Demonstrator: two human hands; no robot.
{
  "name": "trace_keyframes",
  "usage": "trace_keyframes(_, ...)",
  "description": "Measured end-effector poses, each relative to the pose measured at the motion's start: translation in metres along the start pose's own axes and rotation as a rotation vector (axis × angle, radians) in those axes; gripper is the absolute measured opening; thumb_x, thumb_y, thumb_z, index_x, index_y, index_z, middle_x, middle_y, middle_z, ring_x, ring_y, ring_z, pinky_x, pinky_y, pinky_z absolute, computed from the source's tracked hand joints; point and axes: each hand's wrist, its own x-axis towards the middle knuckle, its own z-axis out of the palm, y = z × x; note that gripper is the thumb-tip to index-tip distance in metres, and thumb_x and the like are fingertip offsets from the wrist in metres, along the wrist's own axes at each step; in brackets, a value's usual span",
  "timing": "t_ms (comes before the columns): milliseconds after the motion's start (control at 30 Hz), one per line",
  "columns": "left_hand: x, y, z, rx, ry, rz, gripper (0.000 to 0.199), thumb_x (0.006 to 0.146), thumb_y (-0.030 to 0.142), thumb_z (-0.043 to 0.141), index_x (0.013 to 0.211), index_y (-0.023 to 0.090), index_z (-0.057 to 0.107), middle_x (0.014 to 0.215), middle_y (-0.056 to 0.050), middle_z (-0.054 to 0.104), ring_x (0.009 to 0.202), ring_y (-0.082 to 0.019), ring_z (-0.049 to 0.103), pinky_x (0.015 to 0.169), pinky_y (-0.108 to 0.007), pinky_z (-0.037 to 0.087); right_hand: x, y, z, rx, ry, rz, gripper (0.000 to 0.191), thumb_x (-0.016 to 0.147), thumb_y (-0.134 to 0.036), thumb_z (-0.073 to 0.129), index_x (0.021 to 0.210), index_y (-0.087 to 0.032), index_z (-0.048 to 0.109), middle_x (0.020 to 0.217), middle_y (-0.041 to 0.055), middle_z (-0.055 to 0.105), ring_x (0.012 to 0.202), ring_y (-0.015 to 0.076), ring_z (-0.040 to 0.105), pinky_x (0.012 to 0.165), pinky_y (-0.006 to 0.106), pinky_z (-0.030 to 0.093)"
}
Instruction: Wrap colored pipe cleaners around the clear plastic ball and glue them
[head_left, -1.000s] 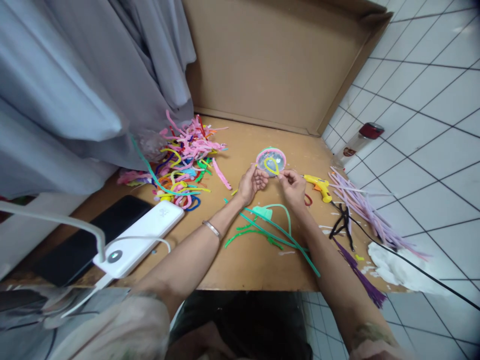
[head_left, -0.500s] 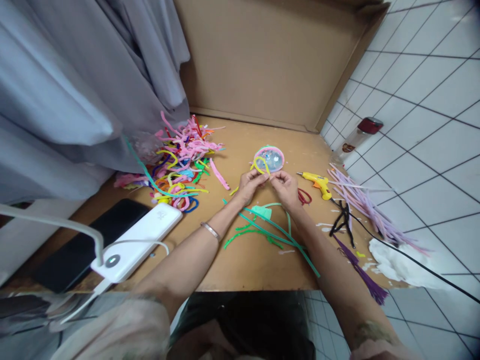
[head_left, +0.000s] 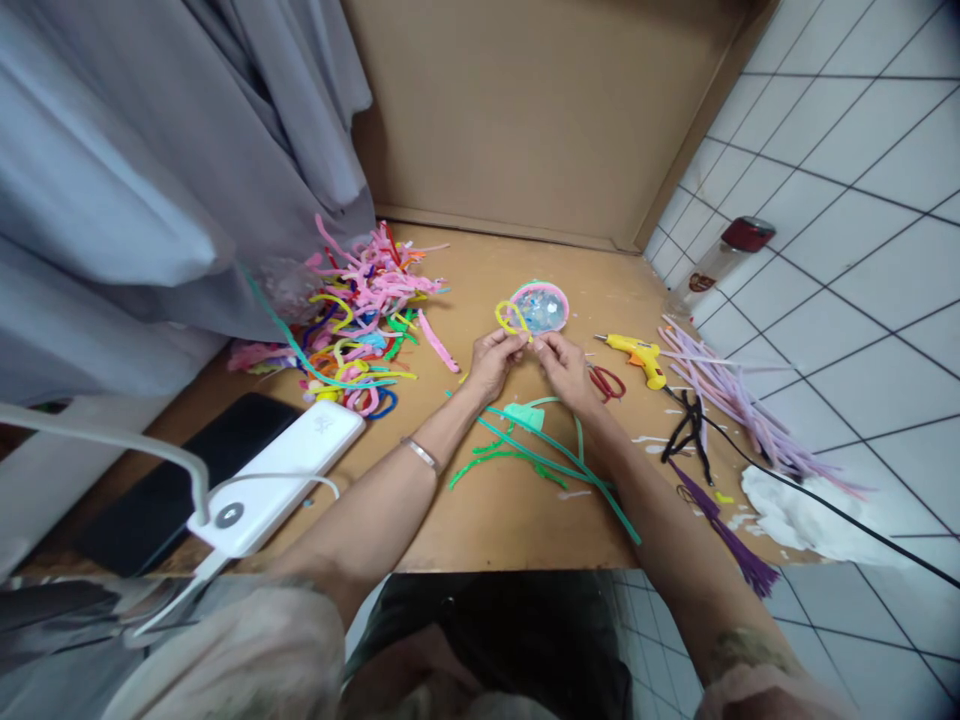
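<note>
Between my two hands is a yellow pipe cleaner (head_left: 509, 306), bent into a loop that stands up from my fingertips. My left hand (head_left: 493, 362) pinches it from the left, and my right hand (head_left: 562, 362) pinches its lower end from the right; the fingertips nearly meet. Just beyond the fingers sits a round, pink-rimmed container (head_left: 551, 308) with small shiny bits inside, partly behind the loop. Red-handled scissors (head_left: 606, 383) lie beside my right hand, their blades hidden. Below my wrists are teal pipe cleaners (head_left: 559, 459), a mint-green piece (head_left: 525, 417) and green twisted strips (head_left: 491, 463).
A heap of colourful pipe cleaners (head_left: 375, 290) lies at left, near a white power bank (head_left: 289, 480) and a black phone (head_left: 187, 480). Right are a yellow glue gun (head_left: 636, 355) with a cord, lilac pipe cleaners (head_left: 750, 410), a purple tassel (head_left: 731, 540) and a red-capped bottle (head_left: 720, 265).
The yellow loop has tilted to the left and clears more of the round container. Both hands have shifted slightly, still pinching the pipe cleaner. The camera view has moved a little.
</note>
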Motion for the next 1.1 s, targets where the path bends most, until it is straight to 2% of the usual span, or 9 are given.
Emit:
trace_keyframes(133,0.0,-0.002,0.0,0.003,-0.002,-0.002,0.025,0.061,0.027,0.087,0.064,0.014,0.065,0.057,0.005,0.055,0.054,-0.005,0.043,0.056,-0.02,0.034,0.0,0.0,0.001,-0.034,0.009,-0.007,0.027,0.088,-0.045,0.053,0.077,-0.022,0.059,0.06,-0.0042,0.049,0.057,0.0127,0.042,0.058,0.026,0.033)
trace_keyframes(300,0.0,-0.003,0.0,-0.028,-0.029,-0.026,0.027,0.058,0.027,0.088,0.062,0.014,0.065,0.057,0.003,0.058,0.054,-0.005,0.045,0.055,-0.019,0.034,-0.001,0.001,0.001,-0.013,0.016,0.04,0.024,0.085,-0.043,0.053,0.076,-0.022,0.059,0.059,-0.0053,0.046,0.056,0.0116,0.039,0.058,0.026,0.032)
trace_keyframes(467,-0.002,-0.005,0.002,-0.04,-0.06,-0.044,0.028,0.057,0.028,0.09,0.065,0.014,0.067,0.058,0.004,0.058,0.055,-0.005,0.045,0.057,-0.02,0.035,-0.003,0.001,0.004,-0.053,0.101,0.04,0.023,0.082,-0.04,0.055,0.071,-0.021,0.059,0.059,-0.0046,0.05,0.056,0.0116,0.041,0.058,0.026,0.032)
trace_keyframes(633,-0.002,-0.012,0.002,-0.004,-0.035,0.014,0.028,0.058,0.031,0.089,0.067,0.014,0.068,0.058,0.005,0.056,0.057,-0.006,0.047,0.06,-0.021,0.037,-0.004,0.005,0.01,-0.078,0.176,0.062,0.022,0.082,-0.037,0.055,0.067,-0.022,0.057,0.057,-0.0049,0.048,0.056,0.0121,0.04,0.057,0.026,0.032)
trace_keyframes(900,-0.002,-0.007,0.005,-0.037,0.027,-0.014,0.028,0.053,0.028,0.088,0.063,0.014,0.066,0.055,0.004,0.057,0.052,-0.005,0.045,0.055,-0.019,0.034,-0.001,0.007,0.006,0.051,0.092,0.065,0.027,0.085,-0.045,0.051,0.071,-0.023,0.056,0.057,-0.0043,0.046,0.056,0.0137,0.042,0.057,0.027,0.034)
trace_keyframes(1100,-0.004,-0.006,0.007,-0.037,0.026,-0.068,0.029,0.053,0.028,0.087,0.064,0.015,0.064,0.054,0.005,0.056,0.05,-0.004,0.045,0.052,-0.018,0.035,-0.003,0.005,0.007,0.061,0.115,0.063,0.028,0.08,-0.048,0.057,0.072,-0.022,0.061,0.062,-0.0032,0.056,0.056,0.0122,0.044,0.059,0.027,0.036)
